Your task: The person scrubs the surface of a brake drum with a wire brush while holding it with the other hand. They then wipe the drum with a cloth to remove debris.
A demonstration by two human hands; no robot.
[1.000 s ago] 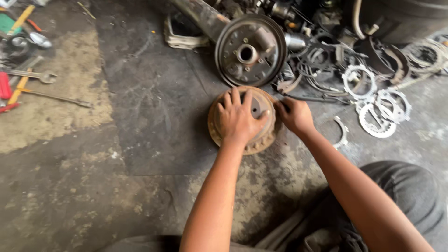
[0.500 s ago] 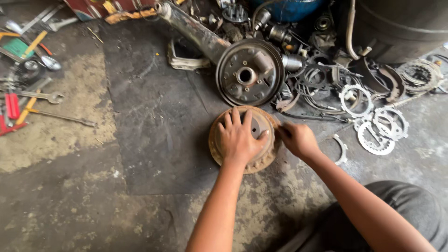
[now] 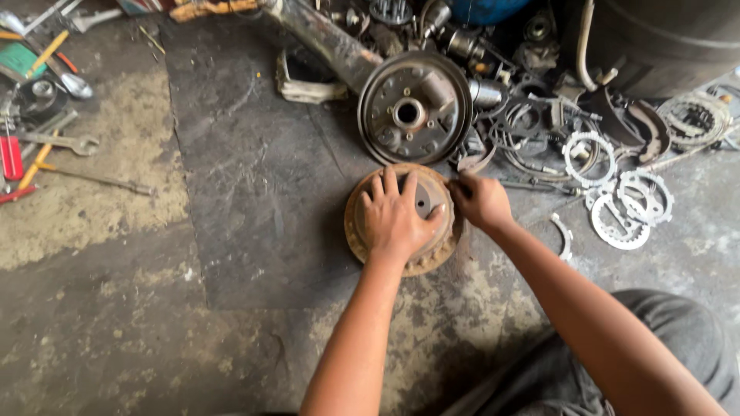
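The rusty brake drum (image 3: 401, 262) lies flat on the concrete floor (image 3: 231, 231), near the middle of the view, on a dark oily patch of it. It is round, brown with rust, and its rim shows on all sides of the hand that covers it.

Just above the drum stands a grey backing plate (image 3: 415, 108) with a hole in its centre, fixed on the end of a dirty axle tube (image 3: 324, 38) that goes up and to the left. At the top right there is a big black tyre (image 3: 663, 38). Between the plate and the tyre lies a heap of dark small parts and wires.

The left hand (image 3: 395, 219) rests flat on top of the drum, the fingers spread wide and pointing away from the person, the palm pressing on the face of it. The right hand (image 3: 482, 202) is at the upper right edge of the drum, closed to a loose fist; it touches the rim, but I cannot tell whether it pinches something small there. The two hands are close but not touching.

To the right lie several pale toothed rings (image 3: 620, 212) on the floor. Far left there are a spanner (image 3: 58, 141), a thin rod (image 3: 96, 179) and a red tool (image 3: 11, 158).
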